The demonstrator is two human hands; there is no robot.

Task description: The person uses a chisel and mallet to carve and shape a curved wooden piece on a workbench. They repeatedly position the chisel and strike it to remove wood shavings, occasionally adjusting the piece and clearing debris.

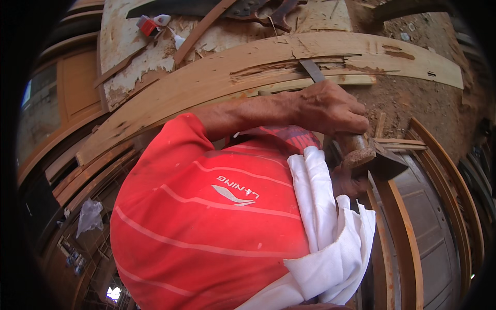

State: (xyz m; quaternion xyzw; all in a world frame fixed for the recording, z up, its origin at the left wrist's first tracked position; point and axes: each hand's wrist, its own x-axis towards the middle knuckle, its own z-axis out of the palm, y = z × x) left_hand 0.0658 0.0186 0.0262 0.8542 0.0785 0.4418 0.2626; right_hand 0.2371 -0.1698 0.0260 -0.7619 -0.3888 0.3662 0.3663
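Note:
Across the middle, my left arm reaches to the right in a red sleeve. My left hand (333, 109) is closed around a chisel (313, 71). The flat metal blade shows beyond my knuckles and rests against a long pale plank (206, 77), beside a rough, splintered hollow. Below the fist sticks out the worn butt of the wooden handle. My right hand (350, 182) is in shadow, partly covered by a white cloth (330, 258) hanging over my red shirt. It appears closed on a hammer (390, 163), whose dark head is close to the chisel's butt.
A handsaw (281, 15) lies on the worn board at the back, near a red and white object (149, 25). Wooden frames (403, 232) and a panelled grey door (423, 206) lie at right. Stacked timber (98, 165) and a plastic bag (90, 217) are at left.

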